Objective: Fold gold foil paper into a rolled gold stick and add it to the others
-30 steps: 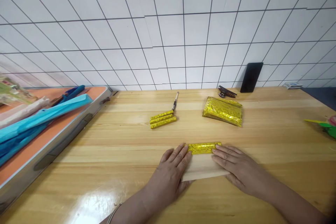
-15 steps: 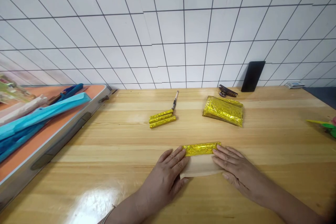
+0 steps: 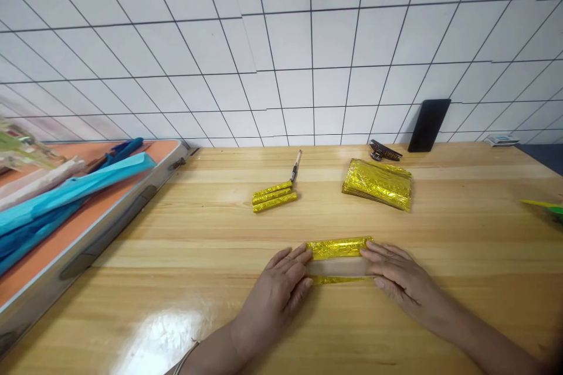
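Observation:
A sheet of gold foil paper [image 3: 339, 247] lies before me on the table, its far edge folded over with the shiny gold side up. Below that fold a strip of the pale backing shows, and a narrow gold fold runs along the near edge. My left hand [image 3: 281, 284] grips the left end, fingertips on the far fold and thumb at the near edge. At the right end my right hand [image 3: 400, 278] holds it the same way. Beyond them are several rolled gold foil tubes [image 3: 273, 196], side by side, and a stack of gold foil sheets [image 3: 377, 184].
A pen [image 3: 296, 165] touches the tubes. Behind the stack are a dark hair clip [image 3: 385, 151] and a black phone [image 3: 429, 126] leaning on the tiled wall. Left stands an orange-topped case [image 3: 132, 171] bearing blue crepe paper [image 3: 92, 184]. A green and yellow item [image 3: 552, 208] lies far right.
The near edge of the foil paper has been turned up by my thumbs, so a thin gold strip shows there and less of the pale backing is visible. The view has shifted slightly.

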A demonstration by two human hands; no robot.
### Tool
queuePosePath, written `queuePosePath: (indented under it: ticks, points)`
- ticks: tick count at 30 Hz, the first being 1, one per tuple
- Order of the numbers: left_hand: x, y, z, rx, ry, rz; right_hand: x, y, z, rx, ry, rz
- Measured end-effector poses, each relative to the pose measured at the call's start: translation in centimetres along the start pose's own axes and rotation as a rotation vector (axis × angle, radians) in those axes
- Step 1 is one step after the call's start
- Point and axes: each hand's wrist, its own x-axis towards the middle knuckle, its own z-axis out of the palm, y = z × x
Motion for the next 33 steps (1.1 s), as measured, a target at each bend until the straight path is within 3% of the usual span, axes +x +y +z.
queuePosePath:
  ticks: [11,20,33]
  points:
    - [0.8,0.4,1.0,-0.071,0.213,-0.073,0.5,0.4,1.6,0.076,0.231,0.056]
    - [1.3,0.5,0.9,-0.058,0.220,-0.108,0.9,0.4,1.8,0.093,0.272,0.116]
    - [1.7,1.0,0.8,-0.078,0.195,-0.160,1.2,0.3,1.3,0.133,0.234,0.137]
